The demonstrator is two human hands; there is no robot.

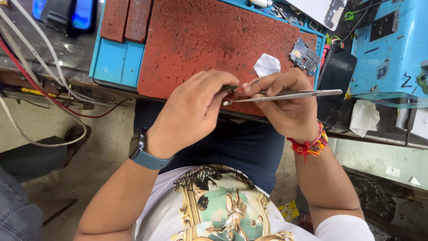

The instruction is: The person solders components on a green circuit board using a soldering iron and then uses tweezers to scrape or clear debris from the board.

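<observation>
Over the pitted red rubber mat's (200, 40) near edge, the left hand (194, 111) pinches a small dark part (230, 88); the right hand (285, 100), knuckles up, grips slim steel tweezers (290, 95).

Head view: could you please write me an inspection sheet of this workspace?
Surface: worn red mat on a blue tray, at the bench edge.
Job's things: small dark part pinched in the left hand; metal tweezers in the right hand, tips at the part.
Clutter: circuit board, white scrap, black phone, tissue.
Grippers: both hands closed, meeting over the mat's near edge.
Cables: white and red cables hang off the bench at left.
Surroundings: concrete floor; another person's shoe at left.
</observation>
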